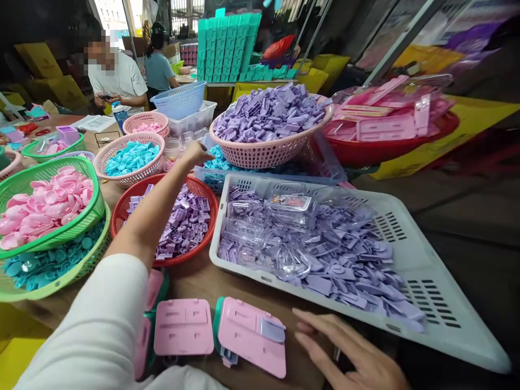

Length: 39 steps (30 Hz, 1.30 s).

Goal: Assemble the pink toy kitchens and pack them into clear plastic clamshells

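Note:
My left hand (195, 154) reaches far out over the table, at the edge of a heap of blue plastic pieces (219, 160) beside the tall pink basket. Its fingers are small and mostly turned away, so I cannot make out their grip. My right hand (349, 349) is low at the right, fingers stretched out and apart, holding nothing. Just left of it lies a pink panel (247, 336) over a green part, with a small lilac piece (272, 329) on its upper right. Another pink panel (183, 327) lies beside that one, and more pink-and-green pieces are partly behind my left arm.
A white crate (439, 319) holds lilac pieces and clear plastic packs (290, 208). A red basket (213, 233) of purple parts stands under my left forearm. Green baskets (95, 200) are stacked at left; a pink basket (268, 154) is heaped at the back. Two people sit beyond.

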Motion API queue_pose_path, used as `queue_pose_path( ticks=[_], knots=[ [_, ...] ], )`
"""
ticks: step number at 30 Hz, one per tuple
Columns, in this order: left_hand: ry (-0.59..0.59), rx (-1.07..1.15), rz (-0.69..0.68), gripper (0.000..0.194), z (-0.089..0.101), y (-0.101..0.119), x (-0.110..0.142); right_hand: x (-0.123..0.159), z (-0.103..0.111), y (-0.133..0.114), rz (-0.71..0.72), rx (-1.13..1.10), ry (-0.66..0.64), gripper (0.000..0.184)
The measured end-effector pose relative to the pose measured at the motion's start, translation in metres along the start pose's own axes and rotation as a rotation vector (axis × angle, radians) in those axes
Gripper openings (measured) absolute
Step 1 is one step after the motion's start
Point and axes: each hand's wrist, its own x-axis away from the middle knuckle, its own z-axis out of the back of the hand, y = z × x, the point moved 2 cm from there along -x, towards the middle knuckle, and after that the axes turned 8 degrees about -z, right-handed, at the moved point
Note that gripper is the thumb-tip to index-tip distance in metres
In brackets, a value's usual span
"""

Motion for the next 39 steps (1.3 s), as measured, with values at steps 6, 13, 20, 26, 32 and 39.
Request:
queue_pose_path(
  ticks=[6, 13, 20, 26, 32, 39],
  knots=[
    [-0.409, 0.327, -0.279, 0.029, -0.039, 0.042, 0.184, -0.018, -0.003, -0.041, -0.085, -0.087, 0.219, 0.028],
    [-0.48, 0.39, -0.233, 0.046, -0.083, 0.047, 0.322, -0.008, -0.038, -0.055, -0.088, -0.131, 0.058, 0.032],
    [-0.376, 0.196, -0.294, 0.029, -0.085, 0.018, 0.319, -0.011, -0.048, -0.036, 0.039, 0.186, -0.095, 0.031],
    [-0.481, 0.043, -0.382, 0.022, -0.083, 0.015, 0.279, -0.017, -0.063, -0.038, 0.091, 0.266, -0.056, 0.03],
    [-0.673, -0.052, -0.649, 0.014, -0.044, 0.031, 0.276, -0.01, -0.069, -0.038, 0.138, 0.216, -0.073, 0.036],
    [-0.563, -0.111, -0.752, 0.014, -0.011, 0.032, 0.274, -0.015, -0.069, -0.028, 0.191, 0.232, -0.268, 0.037]
  ],
)
